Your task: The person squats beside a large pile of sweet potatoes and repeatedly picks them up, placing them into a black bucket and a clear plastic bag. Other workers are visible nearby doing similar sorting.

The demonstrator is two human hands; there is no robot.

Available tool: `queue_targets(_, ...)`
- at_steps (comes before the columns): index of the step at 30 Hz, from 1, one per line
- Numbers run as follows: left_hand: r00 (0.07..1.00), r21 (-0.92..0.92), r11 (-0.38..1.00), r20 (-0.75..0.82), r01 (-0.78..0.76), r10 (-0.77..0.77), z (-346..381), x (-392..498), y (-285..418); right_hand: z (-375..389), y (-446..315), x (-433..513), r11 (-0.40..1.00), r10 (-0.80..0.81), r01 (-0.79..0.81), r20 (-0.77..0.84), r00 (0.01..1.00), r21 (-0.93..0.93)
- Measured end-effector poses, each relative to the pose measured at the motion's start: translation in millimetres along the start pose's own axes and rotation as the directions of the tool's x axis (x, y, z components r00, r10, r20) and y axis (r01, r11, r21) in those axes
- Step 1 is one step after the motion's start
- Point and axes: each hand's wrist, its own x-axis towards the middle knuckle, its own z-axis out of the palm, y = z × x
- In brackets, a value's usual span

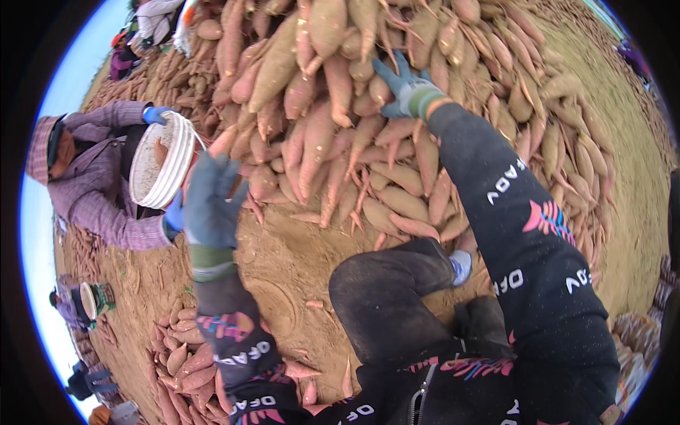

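A large heap of sweet potatoes (313, 143) rises before me on bare soil. My right hand (406, 90), in a blue-grey glove with a green cuff, lies on the heap with its fingers spread over the roots. At the left, my left hand (212, 199), in the same kind of glove, is raised and blurred, near the heap's edge. A reddish root lies just beyond its fingertips; whether they touch it I cannot tell. A white plastic bucket (186, 156) with a sweet potato in it is tilted beside my left hand, held by a co-worker in blue gloves.
The co-worker (101, 175) in a plaid jacket is close at my left. A smaller sweet potato pile (188, 366) lies at lower left, with loose roots on the soil (281, 255). Further people and another bucket (87, 301) are at far left. Filled sacks (635, 345) stand at lower right.
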Motion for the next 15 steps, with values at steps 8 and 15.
queue_targets(8,1.000,0.126,0.992,0.009,0.018,-0.019,117.2,-139.9,-160.9,26.2,12.3,-117.6,0.866,0.026,0.184,-0.410,0.912,0.464)
queue_targets(15,0.985,0.237,0.958,0.006,0.164,-0.170,128.9,-133.2,-163.0,158.9,15.3,-308.3,0.432,0.477,-0.549,0.335,0.812,0.715)
